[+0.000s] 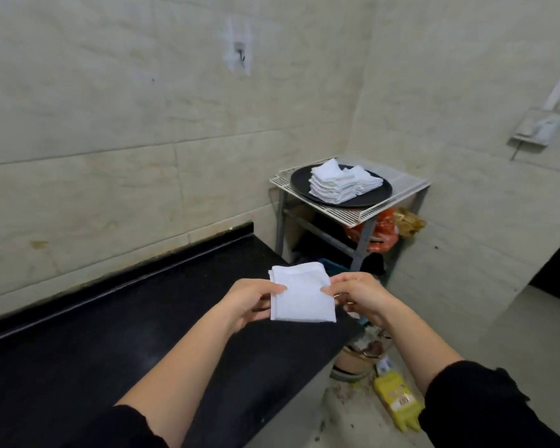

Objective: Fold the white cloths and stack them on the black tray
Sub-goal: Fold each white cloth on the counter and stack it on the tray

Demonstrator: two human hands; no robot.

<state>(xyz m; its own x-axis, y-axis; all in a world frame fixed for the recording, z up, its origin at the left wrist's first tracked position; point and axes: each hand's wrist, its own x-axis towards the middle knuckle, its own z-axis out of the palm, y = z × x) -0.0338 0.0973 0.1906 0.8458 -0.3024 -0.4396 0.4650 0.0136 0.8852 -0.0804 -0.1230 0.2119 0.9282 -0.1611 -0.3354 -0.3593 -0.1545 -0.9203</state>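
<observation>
**Folded cloth in hand, ready to carry to the tray**

We hold one folded white cloth point(301, 295) in the air over the near end of the black countertop point(110, 318). Our left hand point(256, 302) pinches its left edge and our right hand point(359, 295) pinches its right edge. On each side the thumb lies on top, and the fingers appear to be underneath.

The cloth looks fully folded into a small rectangle, so we judge the step in hand to be carrying it to the stack. To do it well, we keep both pinches firm so the layers do not slip apart. We bring the cloth in level and square its edges to the pile before letting go. The top of that pile already sits askew, so a careless drop could make it lean further.

The count:
- One cloth is in our hands.
- One stack of folded cloths point(340, 182) is on the tray; its layers are too fine to number.
- One round black tray point(299, 181) rests on one white wire rack point(398, 189) in the corner, well apart from our hands.
- No unfolded cloths are in view.

Under the rack sits an orange bag point(385, 231), and one yellow packet point(396, 399) lies on the floor.
</observation>
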